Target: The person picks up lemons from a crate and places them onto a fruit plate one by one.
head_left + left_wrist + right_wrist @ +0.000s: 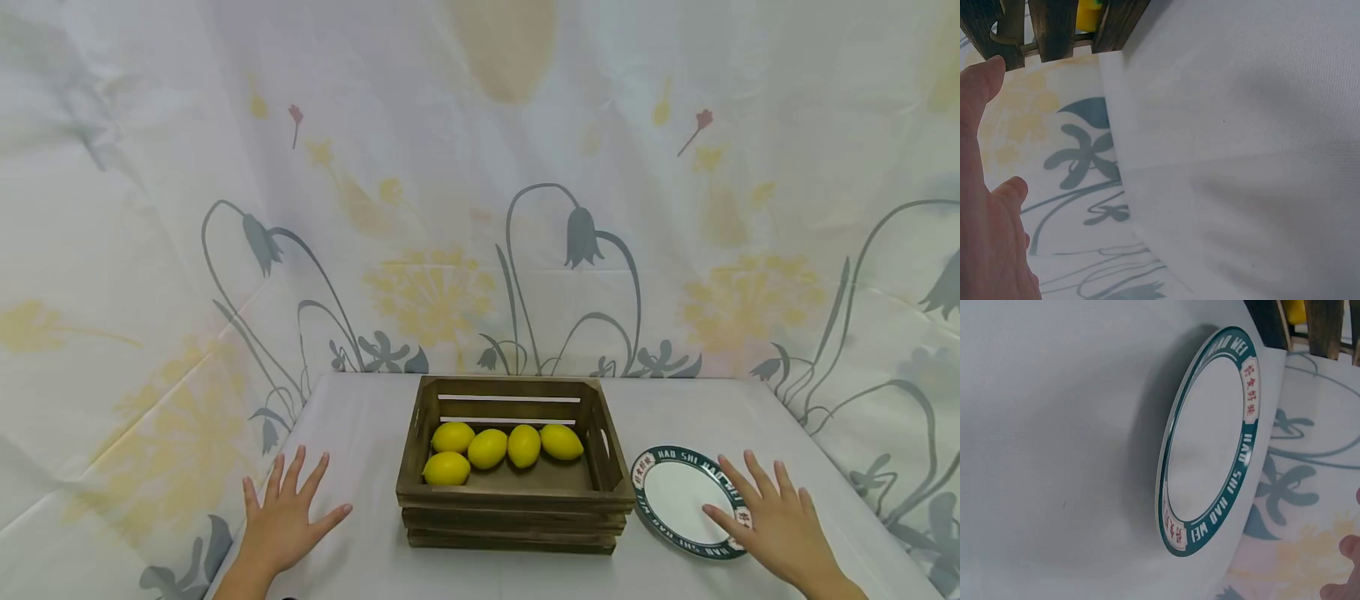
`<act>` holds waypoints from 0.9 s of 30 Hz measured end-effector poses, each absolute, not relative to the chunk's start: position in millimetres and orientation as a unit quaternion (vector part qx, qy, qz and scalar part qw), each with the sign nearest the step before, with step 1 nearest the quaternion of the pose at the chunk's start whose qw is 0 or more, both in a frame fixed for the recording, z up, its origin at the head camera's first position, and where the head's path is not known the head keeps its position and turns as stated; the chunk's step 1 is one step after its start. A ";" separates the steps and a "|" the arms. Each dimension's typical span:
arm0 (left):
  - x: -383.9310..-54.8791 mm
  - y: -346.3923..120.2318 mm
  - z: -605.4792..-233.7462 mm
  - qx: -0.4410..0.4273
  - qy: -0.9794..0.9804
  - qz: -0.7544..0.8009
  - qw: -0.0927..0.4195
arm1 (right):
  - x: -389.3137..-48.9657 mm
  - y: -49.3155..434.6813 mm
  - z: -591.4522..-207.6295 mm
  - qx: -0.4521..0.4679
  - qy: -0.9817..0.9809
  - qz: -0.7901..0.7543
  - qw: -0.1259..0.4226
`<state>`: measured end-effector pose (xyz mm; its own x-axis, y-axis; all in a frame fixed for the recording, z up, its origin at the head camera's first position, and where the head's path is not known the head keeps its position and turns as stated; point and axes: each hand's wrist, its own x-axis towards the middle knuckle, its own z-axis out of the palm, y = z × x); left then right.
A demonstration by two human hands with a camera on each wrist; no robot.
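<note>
Several yellow lemons [487, 449] lie inside a brown slatted wooden crate [513, 521] in the middle of the table. To the crate's right is a round white plate [686, 500] with a green lettered rim. My left hand [281, 521] is held out left of the crate, fingers straight and spread, holding nothing. Over the plate's right edge in the head view, my right hand [783, 529] is spread in the same way, also holding nothing. The right wrist view shows the whole plate [1207, 437], with only some fingertips [1350, 547] at the right border.
A white cloth [360, 433] covers the table. Behind it and along both sides hangs a pale curtain [480, 167] printed with grey and yellow flowers. The crate's front wall stands higher than the lemons' resting surface.
</note>
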<state>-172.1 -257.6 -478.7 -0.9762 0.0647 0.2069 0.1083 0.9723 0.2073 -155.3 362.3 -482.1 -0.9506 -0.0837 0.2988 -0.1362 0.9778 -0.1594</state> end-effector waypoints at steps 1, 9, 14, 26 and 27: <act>-172.1 -257.7 -478.6 -0.044 -0.988 -0.109 0.100 | -155.6 362.4 -481.8 0.058 -0.983 0.090 0.149; -171.5 -258.5 -476.8 -0.047 -0.987 -0.110 0.103 | -157.7 361.3 -475.8 0.060 -0.984 0.108 0.131; -171.8 -258.0 -474.4 -0.050 -0.985 -0.119 0.110 | -157.9 356.7 -470.8 0.069 -0.980 0.143 0.122; -178.7 -254.3 -468.2 -0.066 -0.975 -0.158 0.143 | -162.1 349.4 -455.2 0.073 -0.961 0.214 0.161; -179.2 -253.7 -467.4 -0.071 -0.972 -0.166 0.148 | -162.4 348.7 -453.7 0.071 -0.960 0.216 0.162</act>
<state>-179.2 -253.7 -467.4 -0.9461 0.0895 0.3112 0.1877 0.9347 0.3018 -162.4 348.7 -453.7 -0.9373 -0.0662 0.3422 -0.2062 0.8969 -0.3912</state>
